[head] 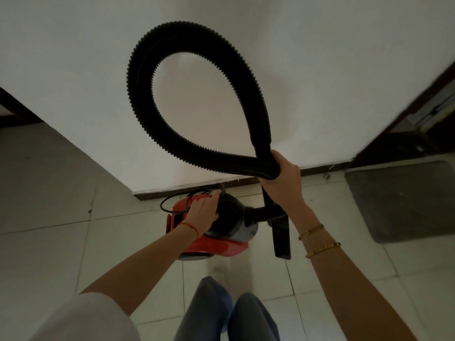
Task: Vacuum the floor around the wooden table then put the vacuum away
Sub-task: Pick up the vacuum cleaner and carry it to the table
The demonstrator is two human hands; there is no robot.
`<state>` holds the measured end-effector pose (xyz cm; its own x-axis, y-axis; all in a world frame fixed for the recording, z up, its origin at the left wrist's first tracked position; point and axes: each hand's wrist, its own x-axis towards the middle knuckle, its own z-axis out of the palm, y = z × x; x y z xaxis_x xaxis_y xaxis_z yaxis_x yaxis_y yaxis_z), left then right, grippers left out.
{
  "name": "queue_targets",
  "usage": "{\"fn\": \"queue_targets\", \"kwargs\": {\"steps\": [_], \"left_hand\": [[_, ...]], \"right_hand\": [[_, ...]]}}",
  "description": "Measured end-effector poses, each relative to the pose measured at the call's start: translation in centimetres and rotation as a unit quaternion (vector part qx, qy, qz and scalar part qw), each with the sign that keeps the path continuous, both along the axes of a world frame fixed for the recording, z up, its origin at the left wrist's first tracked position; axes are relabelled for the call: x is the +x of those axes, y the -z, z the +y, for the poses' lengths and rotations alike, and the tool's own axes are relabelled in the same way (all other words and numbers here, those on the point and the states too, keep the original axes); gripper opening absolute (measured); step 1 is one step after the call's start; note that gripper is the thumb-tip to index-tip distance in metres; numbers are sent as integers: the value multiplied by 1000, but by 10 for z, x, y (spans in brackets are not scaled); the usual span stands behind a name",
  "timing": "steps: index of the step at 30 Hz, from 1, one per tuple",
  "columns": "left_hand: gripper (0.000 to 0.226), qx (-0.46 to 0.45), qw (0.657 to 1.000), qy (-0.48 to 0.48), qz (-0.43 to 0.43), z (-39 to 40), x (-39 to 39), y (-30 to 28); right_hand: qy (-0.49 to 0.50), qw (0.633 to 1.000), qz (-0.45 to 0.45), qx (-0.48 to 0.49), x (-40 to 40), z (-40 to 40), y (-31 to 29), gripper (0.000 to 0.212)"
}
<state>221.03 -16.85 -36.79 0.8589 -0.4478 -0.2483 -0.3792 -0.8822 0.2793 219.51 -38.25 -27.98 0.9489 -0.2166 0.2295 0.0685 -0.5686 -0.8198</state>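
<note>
Hose [138,77], black, ribbed and springy, looped through the upper centre, both runs pinched together in the right hand [283,175] at centre right. Below it, at lower centre, the red hard-plastic vacuum [221,246] looked fairly weighty; the left hand [200,215] gripped its top, apparently the carry handle, beside the thin cord [167,200].

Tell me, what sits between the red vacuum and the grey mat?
In the head view, the black nozzle hangs there, below the right hand, over pale floor tiles between the vacuum and the mat.
</note>
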Motion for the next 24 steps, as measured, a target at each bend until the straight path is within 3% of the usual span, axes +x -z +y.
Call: {"fn": "queue_targets", "kwargs": {"steps": [4, 10, 24], "left_hand": [[65, -5, 1000, 20, -3, -7, -33, -80], [65, -31, 997, 67, 10, -11, -72, -149], [56, -51, 965, 255, 39, -31, -125, -174]], "right_hand": [[31, 1000, 1, -1, -45, -10, -82, 40], [83, 996, 17, -16, -109, -15, -155, 43], [267, 963, -16, -46, -253, 8, -182, 31]]}}
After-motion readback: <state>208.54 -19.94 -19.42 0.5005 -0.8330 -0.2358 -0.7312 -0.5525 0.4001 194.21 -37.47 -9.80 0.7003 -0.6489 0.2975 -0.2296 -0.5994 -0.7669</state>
